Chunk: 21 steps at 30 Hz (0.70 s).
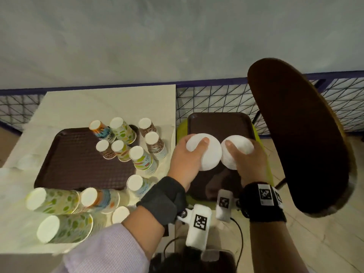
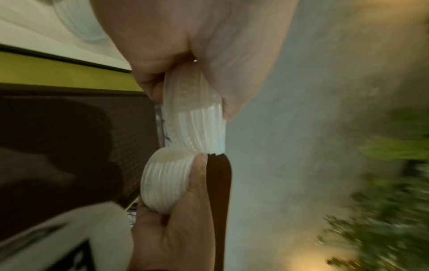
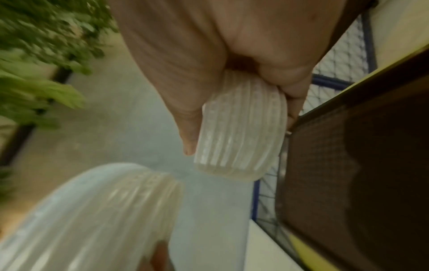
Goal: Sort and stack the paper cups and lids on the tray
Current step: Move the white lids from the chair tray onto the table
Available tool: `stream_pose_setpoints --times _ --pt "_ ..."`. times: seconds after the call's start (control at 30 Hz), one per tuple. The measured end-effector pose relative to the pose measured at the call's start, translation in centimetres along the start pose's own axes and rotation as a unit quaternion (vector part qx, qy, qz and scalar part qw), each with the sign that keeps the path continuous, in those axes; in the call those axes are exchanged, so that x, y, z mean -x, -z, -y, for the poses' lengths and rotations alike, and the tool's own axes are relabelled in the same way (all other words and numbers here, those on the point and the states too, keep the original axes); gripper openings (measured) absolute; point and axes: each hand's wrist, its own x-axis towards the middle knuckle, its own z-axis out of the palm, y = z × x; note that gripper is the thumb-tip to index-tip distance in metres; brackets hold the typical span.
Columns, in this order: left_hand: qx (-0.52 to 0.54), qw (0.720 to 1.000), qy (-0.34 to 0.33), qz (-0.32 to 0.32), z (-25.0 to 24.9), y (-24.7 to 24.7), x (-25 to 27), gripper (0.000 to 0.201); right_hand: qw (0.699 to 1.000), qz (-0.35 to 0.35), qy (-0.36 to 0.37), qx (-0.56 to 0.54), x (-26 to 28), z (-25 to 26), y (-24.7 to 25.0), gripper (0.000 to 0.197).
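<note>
Hands (image 1: pixel 184 154) (image 1: pixel 249 157) each grip a lid stack (image 1: pixel 204 151) (image 1: pixel 236 150), edges touching, above brown tray (image 1: pixel 216 123).

lids (image 1: pixel 203 151): translucent white plastic, ribbed edges, slight sheen
cups (image 1: pixel 123 131): printed paper, matt, white bases
trays (image 1: pixel 78 154): dark brown plastic, fine textured grid
tabletop (image 1: pixel 110 101): cream cloth, matt
fence (image 1: pixel 212 101): blue wire mesh

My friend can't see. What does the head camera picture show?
Two hands each grip a stack of white plastic lids, left hand and right hand, above a brown tray. Upside-down patterned paper cups crowd another brown tray left.
</note>
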Motion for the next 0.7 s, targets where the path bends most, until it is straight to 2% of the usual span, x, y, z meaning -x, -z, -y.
stream_pose_setpoints --times 0.13,0.27,0.3,0.37,0.4,0.43,0.47,0.5,0.53,0.7 --pt "-0.020 0.997 -0.057 0.043 -3.3 5.6 4.9 0.044 0.995 0.030 0.088 -0.047 7.3 3.0 0.8 0.056" --pt "-0.034 0.990 -0.108 0.085 -6.3 13.1 9.5 0.044 0.974 0.103 0.182 -0.089 14.3 6.9 1.0 0.064" --pt "-0.038 0.988 -0.120 0.091 -6.9 15.3 10.6 0.040 0.971 0.182 0.146 -0.043 16.1 7.8 0.8 0.069" --pt "-0.034 0.985 -0.138 0.094 -7.5 19.9 12.3 0.029 0.956 0.159 0.244 0.035 20.0 9.0 -0.4 0.064" --pt "-0.027 0.985 -0.142 0.090 -7.7 22.1 13.1 0.025 0.954 0.187 0.235 -0.009 21.5 9.7 -1.3 0.054" --pt "-0.026 0.985 -0.145 0.086 -7.7 24.6 13.8 0.023 0.951 0.220 0.193 -0.102 23.4 11.0 -2.6 0.045" --pt "-0.025 0.985 -0.147 0.081 -7.6 27.0 14.4 0.023 0.945 0.193 0.205 -0.164 25.4 11.4 -4.2 0.041" --pt "-0.026 0.986 -0.149 0.073 -7.5 29.5 14.9 0.025 0.953 0.162 0.205 -0.157 27.4 11.6 -5.8 0.038" --pt "-0.022 0.986 -0.151 0.065 -7.4 32.0 15.4 0.026 0.953 0.185 0.188 -0.152 29.4 12.2 -7.8 0.035" --pt "-0.032 0.989 -0.141 0.017 -5.6 44.1 17.4 0.026 0.924 0.267 0.217 -0.167 37.2 12.7 -16.5 0.040"
